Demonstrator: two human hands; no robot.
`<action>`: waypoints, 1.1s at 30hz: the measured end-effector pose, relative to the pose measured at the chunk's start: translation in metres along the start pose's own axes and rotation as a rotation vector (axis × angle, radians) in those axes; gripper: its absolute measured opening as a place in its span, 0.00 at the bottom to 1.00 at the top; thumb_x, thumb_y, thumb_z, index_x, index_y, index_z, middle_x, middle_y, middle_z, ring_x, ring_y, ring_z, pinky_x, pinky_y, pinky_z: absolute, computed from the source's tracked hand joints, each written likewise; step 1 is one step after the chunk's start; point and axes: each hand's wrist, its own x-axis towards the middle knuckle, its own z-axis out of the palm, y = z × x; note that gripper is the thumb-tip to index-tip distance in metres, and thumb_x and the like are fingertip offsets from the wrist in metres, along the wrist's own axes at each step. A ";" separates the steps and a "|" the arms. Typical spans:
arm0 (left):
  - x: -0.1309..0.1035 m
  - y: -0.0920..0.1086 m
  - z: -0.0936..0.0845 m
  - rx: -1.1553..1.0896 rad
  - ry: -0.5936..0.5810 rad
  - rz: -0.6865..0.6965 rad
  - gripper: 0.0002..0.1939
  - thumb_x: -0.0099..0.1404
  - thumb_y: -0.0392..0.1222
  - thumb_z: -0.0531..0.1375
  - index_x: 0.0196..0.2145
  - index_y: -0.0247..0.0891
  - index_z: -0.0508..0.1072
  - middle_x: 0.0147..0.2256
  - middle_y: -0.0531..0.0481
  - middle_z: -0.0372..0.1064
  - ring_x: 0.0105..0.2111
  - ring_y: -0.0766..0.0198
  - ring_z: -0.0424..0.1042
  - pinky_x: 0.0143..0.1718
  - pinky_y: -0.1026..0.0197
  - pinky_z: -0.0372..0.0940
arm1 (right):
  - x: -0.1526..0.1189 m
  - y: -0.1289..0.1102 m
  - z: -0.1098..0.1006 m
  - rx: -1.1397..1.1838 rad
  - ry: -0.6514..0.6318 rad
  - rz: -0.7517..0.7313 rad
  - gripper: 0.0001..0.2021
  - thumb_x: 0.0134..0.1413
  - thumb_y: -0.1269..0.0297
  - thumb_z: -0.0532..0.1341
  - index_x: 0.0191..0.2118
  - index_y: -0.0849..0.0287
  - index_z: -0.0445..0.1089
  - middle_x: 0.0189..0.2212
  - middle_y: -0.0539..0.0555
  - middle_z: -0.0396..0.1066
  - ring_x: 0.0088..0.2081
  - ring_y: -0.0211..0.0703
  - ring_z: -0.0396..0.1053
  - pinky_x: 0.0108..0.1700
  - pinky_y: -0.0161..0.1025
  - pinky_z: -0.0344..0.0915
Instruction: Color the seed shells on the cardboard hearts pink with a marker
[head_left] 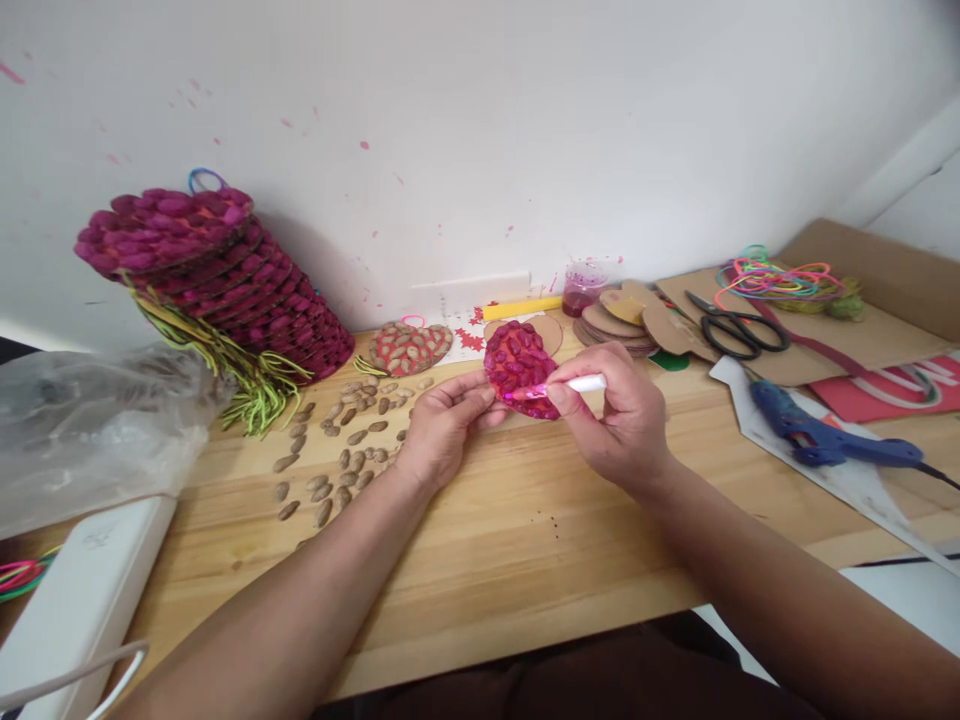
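Note:
My left hand (444, 425) grips the near left edge of a small disc (516, 358) between thumb and fingers, tilting it up off the table. Nut-like pods in shiny magenta cover the disc's face. In a pinch, my right hand (616, 415) holds a paintbrush with a white handle (586, 383), its pink tip against the disc's lower part. Behind the disc, a plastic cup (583, 288) contains magenta liquid. A similar disc with unpainted tan pods (411, 349) lies to the left. Loose brown pods (343, 488) are scattered beside my left forearm.
A tall stack of magenta pod-covered discs (255, 290) with green yarn leans at left, near a plastic bag (97, 430) and white power bank (90, 590). At right are cardboard discs (619, 325), scissors (742, 330), a blue glue gun (825, 430) and colourful cords (787, 278).

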 end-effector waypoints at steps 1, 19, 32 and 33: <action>0.000 0.000 0.000 0.000 0.000 -0.002 0.17 0.46 0.30 0.78 0.36 0.30 0.84 0.31 0.46 0.83 0.28 0.65 0.80 0.33 0.66 0.77 | 0.000 0.001 0.000 -0.006 0.008 0.000 0.02 0.63 0.67 0.66 0.38 0.53 0.73 0.32 0.50 0.76 0.37 0.43 0.70 0.43 0.45 0.66; 0.000 -0.002 0.001 0.031 -0.010 0.024 0.19 0.45 0.33 0.79 0.36 0.31 0.84 0.32 0.45 0.83 0.29 0.64 0.80 0.33 0.66 0.76 | 0.004 0.027 -0.003 0.359 0.234 0.384 0.10 0.62 0.54 0.69 0.37 0.54 0.74 0.30 0.48 0.72 0.32 0.38 0.67 0.37 0.40 0.65; 0.003 -0.006 0.001 0.000 -0.057 0.090 0.20 0.44 0.36 0.81 0.35 0.32 0.83 0.30 0.47 0.82 0.29 0.65 0.79 0.34 0.65 0.76 | 0.029 0.053 -0.021 1.091 0.375 1.053 0.09 0.54 0.66 0.69 0.28 0.57 0.68 0.20 0.46 0.66 0.25 0.34 0.65 0.26 0.32 0.67; 0.004 -0.006 0.000 -0.005 -0.052 0.098 0.20 0.43 0.37 0.81 0.35 0.32 0.83 0.29 0.47 0.81 0.28 0.66 0.78 0.33 0.64 0.76 | 0.030 0.054 -0.021 1.105 0.389 1.080 0.08 0.55 0.67 0.67 0.28 0.57 0.68 0.19 0.46 0.65 0.24 0.34 0.65 0.26 0.31 0.67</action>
